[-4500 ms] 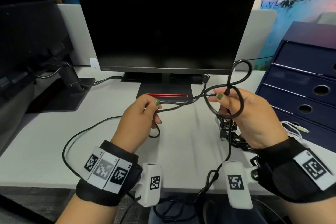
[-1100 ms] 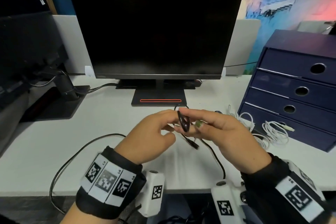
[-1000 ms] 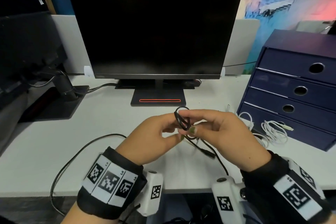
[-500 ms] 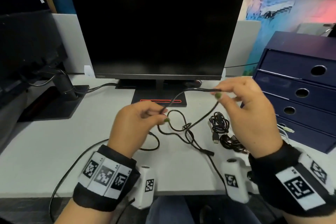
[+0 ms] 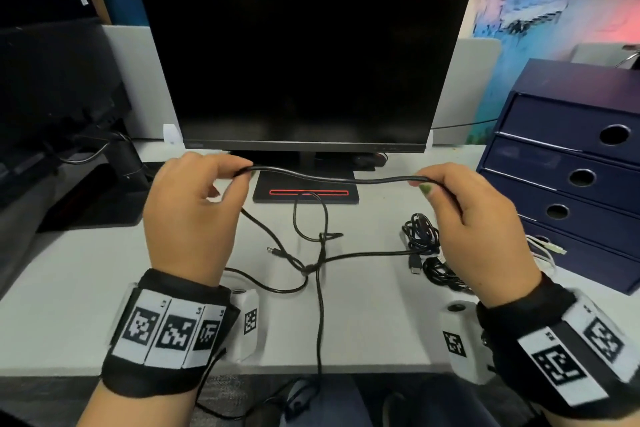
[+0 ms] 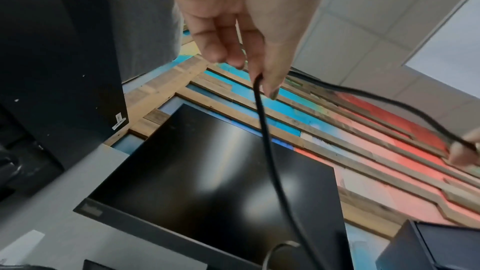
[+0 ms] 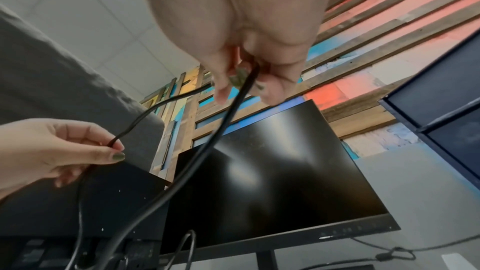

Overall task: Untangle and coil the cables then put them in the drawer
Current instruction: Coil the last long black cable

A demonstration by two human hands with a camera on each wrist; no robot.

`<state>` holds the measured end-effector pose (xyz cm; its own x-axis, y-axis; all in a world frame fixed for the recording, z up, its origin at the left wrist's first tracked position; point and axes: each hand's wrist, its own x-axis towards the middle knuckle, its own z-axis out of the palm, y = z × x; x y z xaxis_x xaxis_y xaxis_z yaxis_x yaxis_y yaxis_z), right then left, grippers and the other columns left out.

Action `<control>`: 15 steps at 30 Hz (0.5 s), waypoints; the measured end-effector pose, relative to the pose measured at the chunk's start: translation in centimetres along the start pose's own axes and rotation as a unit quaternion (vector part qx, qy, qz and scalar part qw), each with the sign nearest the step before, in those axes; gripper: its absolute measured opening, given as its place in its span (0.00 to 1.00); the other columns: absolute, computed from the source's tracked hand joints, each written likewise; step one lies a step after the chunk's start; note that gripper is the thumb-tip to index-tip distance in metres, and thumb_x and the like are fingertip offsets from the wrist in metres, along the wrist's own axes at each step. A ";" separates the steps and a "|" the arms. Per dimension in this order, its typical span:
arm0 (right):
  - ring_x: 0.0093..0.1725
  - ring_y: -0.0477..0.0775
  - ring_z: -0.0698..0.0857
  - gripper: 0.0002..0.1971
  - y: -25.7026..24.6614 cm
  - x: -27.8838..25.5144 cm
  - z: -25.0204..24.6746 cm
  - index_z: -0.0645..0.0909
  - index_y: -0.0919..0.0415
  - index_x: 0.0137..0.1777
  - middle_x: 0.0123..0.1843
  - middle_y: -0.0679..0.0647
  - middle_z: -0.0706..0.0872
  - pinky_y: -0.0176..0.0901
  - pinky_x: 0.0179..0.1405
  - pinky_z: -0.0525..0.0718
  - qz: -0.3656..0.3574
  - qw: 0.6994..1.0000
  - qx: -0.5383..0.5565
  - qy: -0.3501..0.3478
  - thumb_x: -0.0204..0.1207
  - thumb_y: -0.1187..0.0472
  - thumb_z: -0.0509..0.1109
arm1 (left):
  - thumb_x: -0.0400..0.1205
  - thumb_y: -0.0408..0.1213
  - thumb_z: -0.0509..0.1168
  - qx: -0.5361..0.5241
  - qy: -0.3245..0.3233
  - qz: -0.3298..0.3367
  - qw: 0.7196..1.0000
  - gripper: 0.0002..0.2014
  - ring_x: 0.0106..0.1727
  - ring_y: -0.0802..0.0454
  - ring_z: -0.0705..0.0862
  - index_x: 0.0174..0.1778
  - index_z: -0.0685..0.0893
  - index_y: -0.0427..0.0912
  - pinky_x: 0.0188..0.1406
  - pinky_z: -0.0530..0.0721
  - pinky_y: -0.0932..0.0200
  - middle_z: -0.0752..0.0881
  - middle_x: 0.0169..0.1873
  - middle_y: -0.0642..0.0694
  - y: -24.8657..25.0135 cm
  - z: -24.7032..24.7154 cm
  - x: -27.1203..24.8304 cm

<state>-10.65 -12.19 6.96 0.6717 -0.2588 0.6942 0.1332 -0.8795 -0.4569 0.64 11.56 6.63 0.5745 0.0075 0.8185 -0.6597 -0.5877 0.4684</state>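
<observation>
Between the hands, a black cable (image 5: 332,179) spans taut enough to expose its run. Left hand (image 5: 194,215) and right hand (image 5: 474,218) each pinch it between thumb and fingers, well apart. Below the hands, its slack crosses in a knot (image 5: 310,267) on the surface (image 5: 69,288), probably awaiting untangling. Beside the right hand lie bundled cables (image 5: 422,236); beyond it stands the drawer unit (image 5: 571,163), closed.

A dark monitor (image 5: 301,52) stands on the white desk (image 5: 69,288) before a painted wall (image 5: 554,21)
</observation>
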 end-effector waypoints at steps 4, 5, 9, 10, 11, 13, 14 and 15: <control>0.25 0.56 0.77 0.09 -0.5 0.0 -0.2 0.78 0.45 0.51 0.24 0.49 0.72 0.51 0.26 0.82 0.107 0.988 0.108 -0.009 0.82 0.51 0.55 | 0.82 0.45 0.66 -0.085 -0.092 -0.141 0.982 0.06 0.23 0.54 0.79 0.42 0.87 0.52 0.28 0.79 0.66 0.86 0.30 0.58 1.0 1.2 -0.7; 0.23 0.60 0.76 0.09 -0.6 0.0 -0.2 0.77 0.44 0.51 0.23 0.50 0.71 0.53 0.23 0.80 0.124 0.984 0.123 -0.025 0.82 0.50 0.55 | 0.84 0.47 0.62 -0.125 -0.150 -0.195 0.961 0.10 0.19 0.50 0.80 0.41 0.87 0.51 0.23 0.79 0.63 0.88 0.30 0.54 1.4 1.5 -0.9; 0.18 0.42 0.70 0.08 -0.2 0.0 -0.6 0.80 0.46 0.49 0.21 0.46 0.72 0.32 0.20 0.70 0.138 0.978 0.142 -0.059 0.83 0.52 0.59 | 0.87 0.46 0.56 -0.248 -0.226 -0.279 0.900 0.17 0.19 0.41 0.83 0.39 0.84 0.43 0.20 0.83 0.55 0.86 0.24 0.41 2.5 2.0 -1.3; 0.20 0.41 0.71 0.07 0.1 -0.1 -0.9 0.80 0.46 0.48 0.24 0.47 0.76 0.32 0.23 0.71 0.140 0.978 0.138 -0.066 0.82 0.52 0.61 | 0.87 0.44 0.57 -0.243 -0.203 -0.267 0.910 0.16 0.22 0.42 0.85 0.38 0.84 0.44 0.25 0.86 0.52 0.85 0.24 0.41 2.2 2.1 -1.3; 0.23 0.41 0.72 0.05 0.5 0.0 -1.1 0.81 0.47 0.48 0.28 0.49 0.80 0.35 0.27 0.74 0.141 0.979 0.132 -0.072 0.81 0.52 0.64 | 0.86 0.42 0.57 -0.230 -0.173 -0.244 0.926 0.15 0.26 0.44 0.87 0.37 0.84 0.46 0.31 0.88 0.48 0.85 0.26 0.42 1.6 2.0 -1.1; 0.29 0.44 0.76 0.03 1.2 0.0 -1.6 0.83 0.46 0.46 0.35 0.53 0.84 0.40 0.32 0.76 0.146 0.979 0.116 -0.083 0.79 0.55 0.68 | 0.83 0.42 0.56 -0.193 -0.123 -0.190 0.955 0.12 0.38 0.49 0.89 0.38 0.83 0.52 0.45 0.88 0.45 0.86 0.35 0.49 0.1 1.8 -0.6; 0.32 0.44 0.78 0.04 1.5 -0.1 -1.7 0.84 0.47 0.46 0.36 0.51 0.85 0.39 0.34 0.76 0.146 0.980 0.103 -0.089 0.79 0.56 0.69 | 0.82 0.42 0.56 -0.163 -0.109 -0.167 0.966 0.11 0.44 0.50 0.87 0.39 0.83 0.54 0.50 0.86 0.49 0.84 0.40 0.52 -0.5 1.5 -0.3; 0.36 0.44 0.80 0.04 1.8 -0.2 -1.7 0.85 0.48 0.45 0.39 0.49 0.86 0.37 0.36 0.77 0.145 0.982 0.078 -0.090 0.79 0.57 0.69 | 0.82 0.42 0.56 -0.124 -0.098 -0.148 0.976 0.10 0.47 0.51 0.85 0.41 0.83 0.55 0.53 0.82 0.57 0.83 0.43 0.52 -0.9 1.1 0.0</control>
<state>-11.74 -14.40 6.96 0.8140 -0.4019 0.4194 0.0184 -0.7038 -0.7101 1.74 11.19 5.81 0.8239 -0.0215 0.5663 -0.5329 -0.3695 0.7612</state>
